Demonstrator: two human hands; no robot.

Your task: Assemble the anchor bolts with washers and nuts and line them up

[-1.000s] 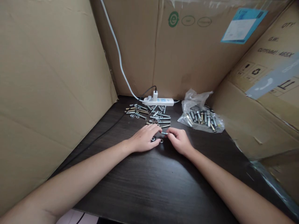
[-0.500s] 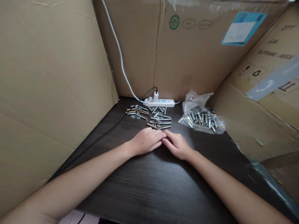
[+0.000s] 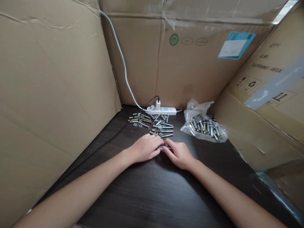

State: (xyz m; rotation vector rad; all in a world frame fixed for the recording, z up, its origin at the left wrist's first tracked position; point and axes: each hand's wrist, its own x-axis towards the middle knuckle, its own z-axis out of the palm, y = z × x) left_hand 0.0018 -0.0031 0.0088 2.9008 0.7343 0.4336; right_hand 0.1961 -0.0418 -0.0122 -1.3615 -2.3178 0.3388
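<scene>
My left hand (image 3: 145,148) and my right hand (image 3: 180,154) meet just above the dark table, fingertips almost touching. Between them shows a thin metal bolt (image 3: 168,148), mostly covered by my fingers. Both hands are closed on it, thumbs and fingertips pinched together. Just beyond my knuckles lies a loose group of bolts (image 3: 166,131) with washers and nuts among them. Another cluster of silver and brass-coloured bolts (image 3: 144,120), with rings beside it, sits farther left.
A clear plastic bag (image 3: 198,109) of bolts stands at the back right. Behind the loose hardware lies a white power strip (image 3: 163,111) with a charger (image 3: 158,105) plugged in. A black cable (image 3: 104,144) crosses the table (image 3: 152,193) on the left. Cardboard walls (image 3: 133,57) surround it.
The view has tilted up, so everything sits lower in the picture. My fingertips have parted slightly, and part of the bolt now shows between them.
</scene>
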